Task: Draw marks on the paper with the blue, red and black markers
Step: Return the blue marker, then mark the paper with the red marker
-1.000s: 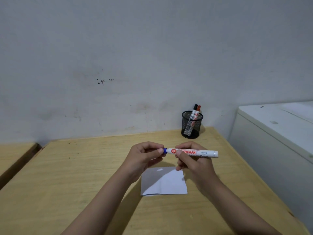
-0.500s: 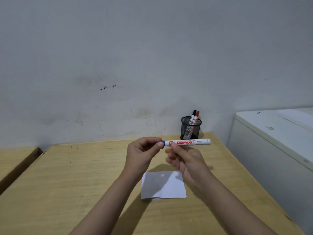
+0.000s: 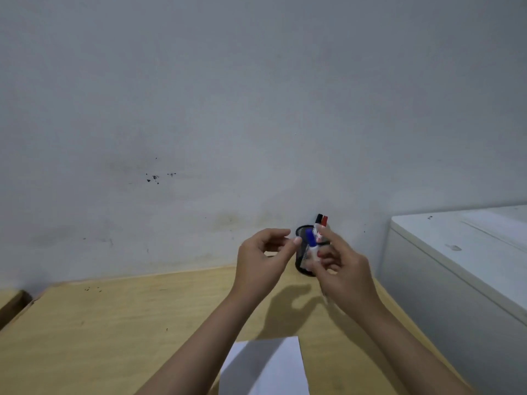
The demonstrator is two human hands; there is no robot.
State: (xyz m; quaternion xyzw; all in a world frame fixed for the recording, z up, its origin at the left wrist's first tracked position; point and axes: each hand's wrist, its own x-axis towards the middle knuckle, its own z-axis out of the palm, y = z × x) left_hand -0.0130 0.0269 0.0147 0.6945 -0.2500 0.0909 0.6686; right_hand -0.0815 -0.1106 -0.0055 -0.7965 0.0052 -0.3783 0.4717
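Note:
My right hand (image 3: 345, 269) is shut on the blue marker (image 3: 311, 242), holding it tilted nearly upright with its blue cap on top. My left hand (image 3: 263, 259) hovers just left of the cap, thumb and forefinger curled and slightly apart, holding nothing. Both hands are raised in front of the black mesh pen holder (image 3: 301, 259), which is partly hidden. The black marker (image 3: 319, 218) and red marker (image 3: 324, 220) stick out of the holder. The white paper (image 3: 265, 366) lies flat on the wooden table (image 3: 114, 323) below my forearms.
A white cabinet (image 3: 456, 266) stands close against the table's right side. The grey wall runs right behind the pen holder. A second wooden surface (image 3: 8, 303) shows at the far left, across a dark gap.
The view has tilted up and both hands have risen toward the pen holder. The marker has swung from level to nearly upright. My left fingers have come off the blue cap.

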